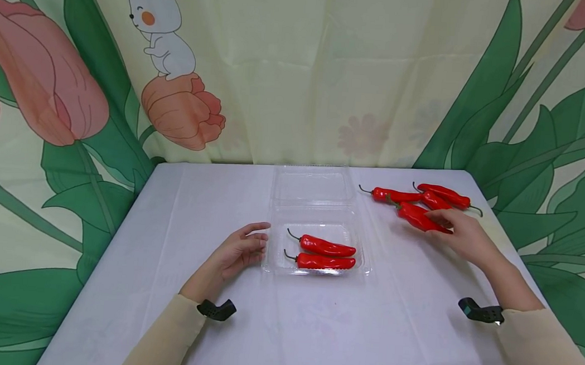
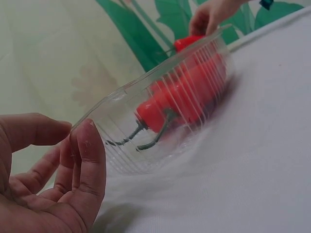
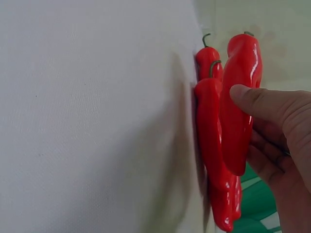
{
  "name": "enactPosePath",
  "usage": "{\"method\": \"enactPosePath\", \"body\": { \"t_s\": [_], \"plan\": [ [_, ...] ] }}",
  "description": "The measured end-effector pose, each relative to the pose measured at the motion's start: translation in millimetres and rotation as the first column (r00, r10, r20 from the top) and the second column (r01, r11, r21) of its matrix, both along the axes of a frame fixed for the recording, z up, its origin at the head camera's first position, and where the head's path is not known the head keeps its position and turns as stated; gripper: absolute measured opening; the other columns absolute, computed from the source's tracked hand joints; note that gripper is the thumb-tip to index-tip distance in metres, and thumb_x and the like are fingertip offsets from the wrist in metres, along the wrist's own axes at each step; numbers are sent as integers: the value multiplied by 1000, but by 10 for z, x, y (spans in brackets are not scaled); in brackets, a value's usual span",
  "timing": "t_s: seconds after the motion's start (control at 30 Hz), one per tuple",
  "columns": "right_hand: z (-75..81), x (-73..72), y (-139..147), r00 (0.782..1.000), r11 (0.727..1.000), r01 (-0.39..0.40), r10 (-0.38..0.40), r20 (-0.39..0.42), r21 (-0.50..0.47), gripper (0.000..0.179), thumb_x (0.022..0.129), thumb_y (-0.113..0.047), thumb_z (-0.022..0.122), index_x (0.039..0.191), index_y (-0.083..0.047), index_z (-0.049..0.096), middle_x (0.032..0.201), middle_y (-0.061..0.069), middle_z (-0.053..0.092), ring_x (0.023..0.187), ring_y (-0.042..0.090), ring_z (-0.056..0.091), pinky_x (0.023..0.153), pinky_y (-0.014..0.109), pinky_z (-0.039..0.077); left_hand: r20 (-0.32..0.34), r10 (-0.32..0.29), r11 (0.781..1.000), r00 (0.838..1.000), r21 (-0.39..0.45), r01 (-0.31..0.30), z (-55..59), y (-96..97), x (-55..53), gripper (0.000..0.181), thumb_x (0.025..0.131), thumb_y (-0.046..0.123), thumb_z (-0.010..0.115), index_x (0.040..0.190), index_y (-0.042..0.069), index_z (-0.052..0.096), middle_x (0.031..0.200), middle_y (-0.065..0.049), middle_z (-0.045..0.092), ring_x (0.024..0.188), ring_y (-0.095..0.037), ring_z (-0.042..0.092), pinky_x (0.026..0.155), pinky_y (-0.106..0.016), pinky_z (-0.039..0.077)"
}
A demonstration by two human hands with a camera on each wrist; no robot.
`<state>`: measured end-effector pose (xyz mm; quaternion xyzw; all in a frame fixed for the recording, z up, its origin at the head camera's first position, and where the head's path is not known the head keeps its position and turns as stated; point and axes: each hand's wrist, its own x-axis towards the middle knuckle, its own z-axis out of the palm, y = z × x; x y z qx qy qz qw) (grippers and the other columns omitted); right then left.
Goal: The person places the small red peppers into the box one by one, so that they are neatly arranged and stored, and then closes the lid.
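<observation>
Beige sleeves (image 1: 162, 333) below; right hand (image 1: 464, 236), fingers clamped on 1 red pepper (image 1: 413, 215), 3 o'clock of clear container (image 1: 276, 248).
Left hand (image 1: 240, 250), at 9 o'clock, pinches its rim; 2 peppers (image 1: 325, 246) lie inside.

Head view, high, forward-down over counter (image 1: 313, 329); left wrist, low, close, across clear box (image 2: 127, 158); right wrist, close; right hand (image 1: 459, 233) common to all.

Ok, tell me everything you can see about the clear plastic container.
The container looks like thin, glossy, transparent plastic, with ribbed walls and a shallow rectangular base. Its lid is open, folded back beyond the base toward the far edge of the white-covered table. The base rests on the table and holds two red peppers, side by side. The left hand seems to pinch its left rim between thumb and finger.
</observation>
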<state>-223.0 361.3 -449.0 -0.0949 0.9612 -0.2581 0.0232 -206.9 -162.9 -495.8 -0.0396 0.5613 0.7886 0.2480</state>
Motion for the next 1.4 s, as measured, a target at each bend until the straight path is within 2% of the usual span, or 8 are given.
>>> {"method": "enactPosePath", "body": {
  "t_s": [0.27,0.77,1.0,1.4],
  "plan": [
    [51,31,-81,1000,1000,10,-10,-10,-2,59,89,-12,80,141,3,56,137,32,55,123,51,51,89,61,57,-1,-5,1000,1000,11,5,-3,-1,-1,58,96,-3,60,150,7,42,103,-1,63,77,-10,65,71,-23,59],
    [184,73,-339,998,1000,5,-7,-61,-27,64,84,-16,86,140,0,58,136,29,59,122,48,53,85,59,60,-9,-17,1000,1000,23,17,18,6,-4,60,96,-3,61,152,5,39,106,-3,62,78,-12,65,72,-23,58],
    [253,78,-489,998,998,-19,15,-54,-66,63,84,-15,86,140,-2,60,136,28,59,123,46,53,86,59,59,-13,-13,1000,1000,20,13,16,-6,9,60,96,-3,61,152,4,39,104,-1,62,78,-11,65,72,-24,58],
    [332,62,-675,994,996,-71,65,-85,-58,59,84,-16,86,137,-5,63,130,21,65,117,39,58,86,57,59,-4,-10,1000,1000,7,10,-6,-13,-4,57,97,-2,61,150,7,42,107,-4,62,78,-12,66,72,-24,58]
  ]
}}
